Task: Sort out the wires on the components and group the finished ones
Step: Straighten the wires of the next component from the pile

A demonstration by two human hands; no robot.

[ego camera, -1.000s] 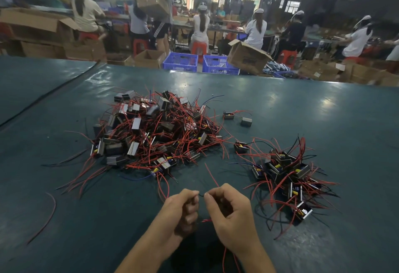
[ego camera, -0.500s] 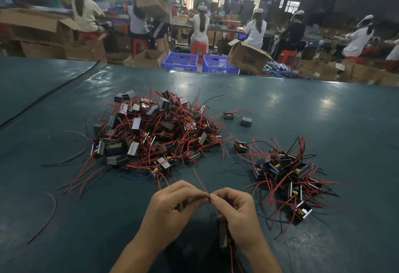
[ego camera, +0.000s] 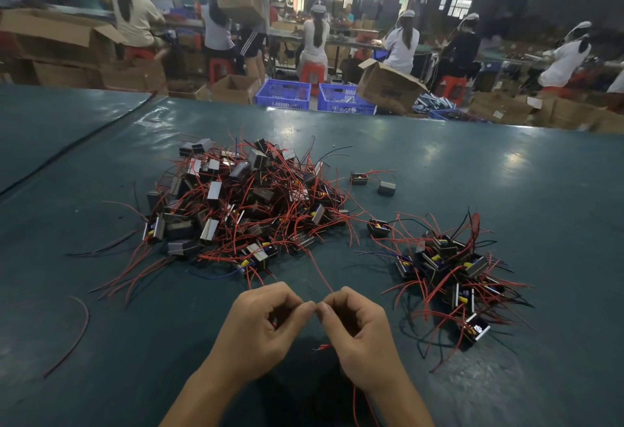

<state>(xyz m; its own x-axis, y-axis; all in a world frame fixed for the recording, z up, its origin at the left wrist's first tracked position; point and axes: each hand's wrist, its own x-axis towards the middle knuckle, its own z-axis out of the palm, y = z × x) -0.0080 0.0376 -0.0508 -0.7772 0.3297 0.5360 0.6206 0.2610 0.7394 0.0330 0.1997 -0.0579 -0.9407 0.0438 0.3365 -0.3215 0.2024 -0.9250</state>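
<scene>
Two heaps on the green bench (ego camera: 526,170). Big tangled pile (ego camera: 243,203) of small block components with red leads sits ahead and left of centre. Smaller pile (ego camera: 449,278) lies to the right, near my right hand (ego camera: 359,328) but apart from it.

Both hands low at centre, fingers curled, thumb and forefinger tips meeting between them. Right hand pinches a thin red wire (ego camera: 320,274) that runs up and away toward the near edge of the big pile. More red lead shows under that palm and along the wrist. Left hand (ego camera: 256,328) pinches tip to tip against the right; cannot tell if it has the wire. The component itself is hidden.

Strays: two loose pieces (ego camera: 358,178) beyond the gap between heaps, one single piece (ego camera: 379,227) in the gap, one curved loose wire (ego camera: 72,335) far left.

Open bench: a bare strip round my hands, a bare lane between the heaps, wide bare surface far right and behind. A dark seam (ego camera: 77,143) cuts diagonally across the left. Beyond the far edge stand blue crates (ego camera: 283,94) and cardboard boxes (ego camera: 388,85).
</scene>
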